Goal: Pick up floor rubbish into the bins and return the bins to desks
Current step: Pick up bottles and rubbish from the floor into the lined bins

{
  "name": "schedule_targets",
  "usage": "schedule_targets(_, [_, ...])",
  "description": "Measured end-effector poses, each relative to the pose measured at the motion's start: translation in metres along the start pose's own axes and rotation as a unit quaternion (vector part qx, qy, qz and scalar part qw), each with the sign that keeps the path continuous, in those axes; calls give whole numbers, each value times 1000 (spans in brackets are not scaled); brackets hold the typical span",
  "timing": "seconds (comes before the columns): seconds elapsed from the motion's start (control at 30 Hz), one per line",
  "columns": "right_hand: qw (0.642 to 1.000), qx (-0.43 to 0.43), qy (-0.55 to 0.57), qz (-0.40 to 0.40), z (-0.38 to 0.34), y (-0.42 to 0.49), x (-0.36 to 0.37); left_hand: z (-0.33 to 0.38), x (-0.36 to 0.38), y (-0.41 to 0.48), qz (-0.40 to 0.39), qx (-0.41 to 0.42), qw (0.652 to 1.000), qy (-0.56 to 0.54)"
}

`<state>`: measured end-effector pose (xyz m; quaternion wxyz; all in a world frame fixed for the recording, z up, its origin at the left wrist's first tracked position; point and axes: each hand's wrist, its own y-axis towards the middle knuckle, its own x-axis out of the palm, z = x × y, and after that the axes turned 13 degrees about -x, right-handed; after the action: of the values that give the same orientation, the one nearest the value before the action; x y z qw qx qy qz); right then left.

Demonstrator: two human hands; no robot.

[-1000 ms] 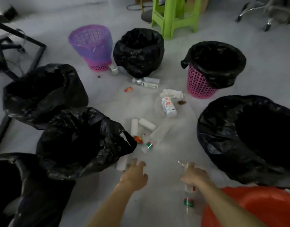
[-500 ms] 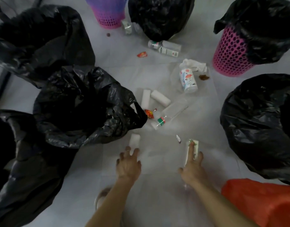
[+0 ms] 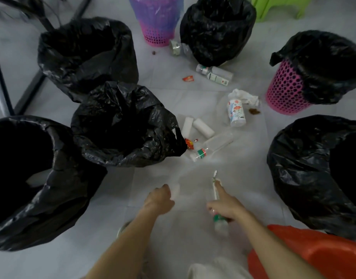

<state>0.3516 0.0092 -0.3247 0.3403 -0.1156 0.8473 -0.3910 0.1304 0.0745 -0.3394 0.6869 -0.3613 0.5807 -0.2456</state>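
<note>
A: What are the two hands doing?

B: The left hand (image 3: 160,199) is curled into a fist around a small white roll (image 3: 176,191), fingers wrapped on it just above the floor (image 3: 169,244). The right hand (image 3: 226,206) is clamped on a clear plastic bottle (image 3: 218,216) with a green label, its index finger stretched along the bottle.

A: And the rest of the rubbish?

B: It lies in the middle of the floor, ringed by the bins. Two white rolls (image 3: 195,125) lie side by side near a second clear bottle (image 3: 211,147), which lies flat with a red wrapper (image 3: 189,143) at its cap end. Further off are a printed white container (image 3: 236,112) on its side, a crumpled tissue (image 3: 246,96) touching its far end, a red scrap (image 3: 188,78) and two more bottles (image 3: 214,74) lying together.

A: Where do the bins stand?

B: A black-lined bin (image 3: 122,125) sits just left of the rolls, its bag sagging toward them. Another large black-lined one (image 3: 317,168) is at the right edge of the view, a pink basket (image 3: 283,91) with a black liner beyond it, and a purple basket (image 3: 156,19) at the far side. An orange tub (image 3: 305,254) sits beside the right forearm
</note>
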Motion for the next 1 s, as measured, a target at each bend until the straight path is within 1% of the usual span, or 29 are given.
schedule_targets(0.1, [999,-39,26,23,-22,-13,-16,-8,-34,-23,-24,32,999,-26])
schedule_targets(0.17, [998,-64,-5,20,-44,-24,-29,-15,-64,-43,-15,40,999,2])
schedule_targets(0.27, [989,-121,-71,-41,-86,-46,-51,-34,-106,-70,1,23,999,46])
schedule_targets(0.37, [975,-176,-81,-114,-136,-74,-68,-69,-141,-101,-3,-1,998,63])
schedule_targets(0.47, [955,-225,-66,-182,-185,-98,-68,-115,-177,-141,-4,-47,999,17])
schedule_targets(0.53, [943,-273,-32,-190,-218,-107,-59,-152,-199,-167,7,-66,997,-50])
schedule_targets(0.57, [935,-303,2,-186,-234,-111,-54,-169,-210,-177,20,-64,994,-90])
schedule_targets(0.67, [915,-347,108,-176,-280,-119,-38,-216,-235,-198,110,-81,972,-190])
schedule_targets(0.7, [909,-350,143,-174,-294,-123,-33,-230,-240,-201,156,-95,959,-216])
schedule_targets(0.77, [898,-351,198,-175,-322,-128,-20,-256,-245,-204,257,-128,922,-260])
schedule_targets(0.83, [886,-355,233,-187,-345,-132,-6,-276,-238,-200,312,-158,892,-286])
schedule_targets(0.87, [877,-360,245,-204,-359,-134,3,-287,-232,-199,318,-168,885,-295])
schedule_targets(0.93, [861,-352,293,-221,-372,-135,18,-296,-217,-193,297,-164,883,-323])
schedule_targets(1.0, [851,-341,337,-211,-378,-130,34,-301,-198,-185,271,-152,876,-369])
